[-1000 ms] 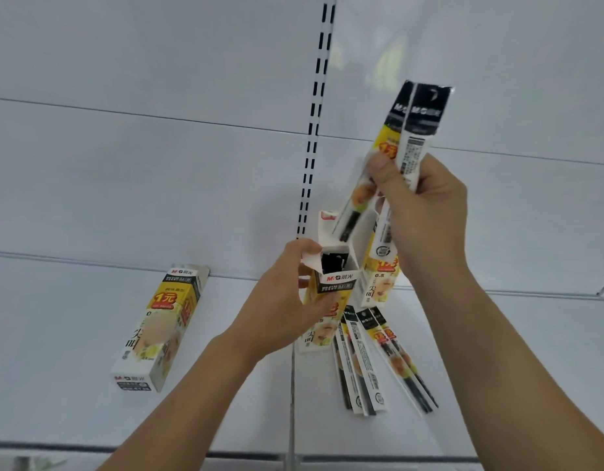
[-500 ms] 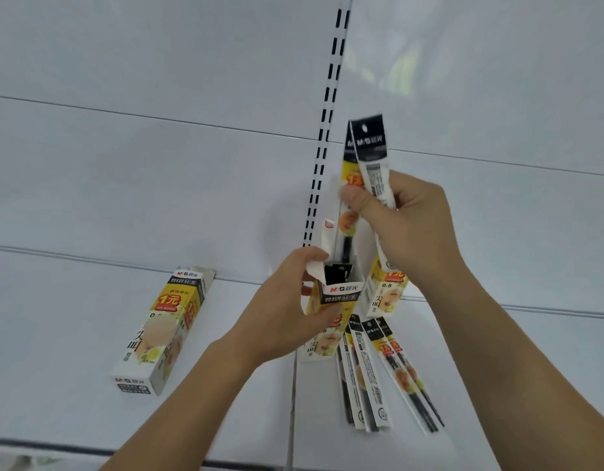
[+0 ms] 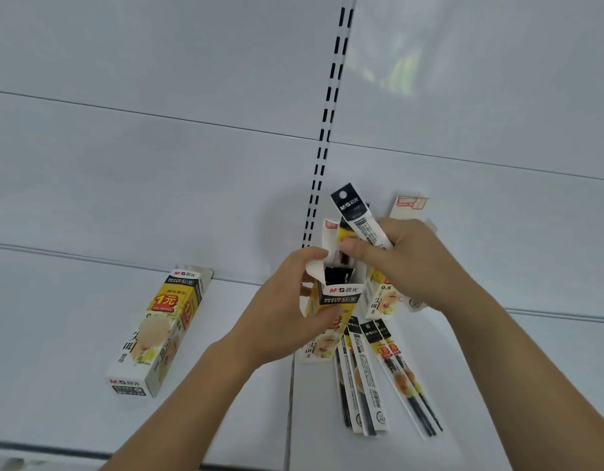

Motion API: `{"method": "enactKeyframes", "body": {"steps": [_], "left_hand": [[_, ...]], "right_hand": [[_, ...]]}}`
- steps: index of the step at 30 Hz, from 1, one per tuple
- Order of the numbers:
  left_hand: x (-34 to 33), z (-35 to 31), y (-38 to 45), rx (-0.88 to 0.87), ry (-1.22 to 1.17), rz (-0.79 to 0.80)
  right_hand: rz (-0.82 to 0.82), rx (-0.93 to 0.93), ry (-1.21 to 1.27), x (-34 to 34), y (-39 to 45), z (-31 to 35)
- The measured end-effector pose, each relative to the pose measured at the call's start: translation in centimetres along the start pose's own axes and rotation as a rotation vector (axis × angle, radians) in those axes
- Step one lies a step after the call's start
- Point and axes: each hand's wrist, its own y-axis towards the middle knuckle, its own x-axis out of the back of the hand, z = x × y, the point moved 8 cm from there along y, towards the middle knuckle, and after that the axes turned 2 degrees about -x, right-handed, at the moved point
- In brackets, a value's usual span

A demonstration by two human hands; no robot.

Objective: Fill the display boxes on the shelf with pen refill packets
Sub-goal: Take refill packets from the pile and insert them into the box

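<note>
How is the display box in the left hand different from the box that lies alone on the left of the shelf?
The held box stands upright with its top flap open, and the left hand grips it; the lone box lies flat, closed and untouched. The right hand pushes refill packets into the held box; nothing enters the lone box. Both carry the same yellow, white and black print.

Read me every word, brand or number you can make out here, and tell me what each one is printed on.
"M&G", "1元": box lying at left.
"M&G": top band of the box gripped by the left hand.
"M&G": black header of the packet held by the right hand.
"0.5": box behind the right hand.
Packets on the shelf, the small print and barcodes: too small or blurred to read.
</note>
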Motion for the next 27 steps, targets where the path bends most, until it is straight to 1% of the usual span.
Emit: {"method": "enactKeyframes", "body": {"steps": [1,3,6,9,11,13,17,20,24,27], "left_hand": [[0.0,-0.1,0.0,-0.007,0.002,0.003],[0.2,0.0,0.1,-0.016,0.005,0.010],[0.1,0.1,0.2,-0.018,0.000,0.030],[0.0,0.0,0.1,-0.023,0.001,0.037],[0.0,0.0,0.1,-0.017,-0.001,0.037],[0.1,0.0,0.1,-0.010,0.004,0.035],[0.6,-0.2,0.3,0.004,0.004,0.006],[0.4,-0.3,0.3,-0.010,0.010,0.008],[0.5,-0.1,0.3,-0.012,0.022,0.015],[0.6,0.0,0.3,-0.013,0.025,0.020]], "right_hand": [[-0.007,0.019,-0.042,-0.1,-0.1,0.1],[-0.113,0.021,-0.049,1.1,-0.2,0.4],[-0.302,0.037,0.122,3.9,-0.6,1.5],[-0.396,0.052,0.269,5.1,-0.9,2.9],[-0.416,0.062,0.333,5.2,-0.8,3.7],[-0.431,0.105,0.296,5.3,-0.7,4.6],[-0.402,0.171,0.356,5.1,-0.1,5.3],[-0.384,0.212,0.353,5.1,0.2,5.7],[-0.292,0.173,0.336,4.9,0.9,5.6],[-0.299,0.142,0.334,4.8,1.0,5.2]]}}
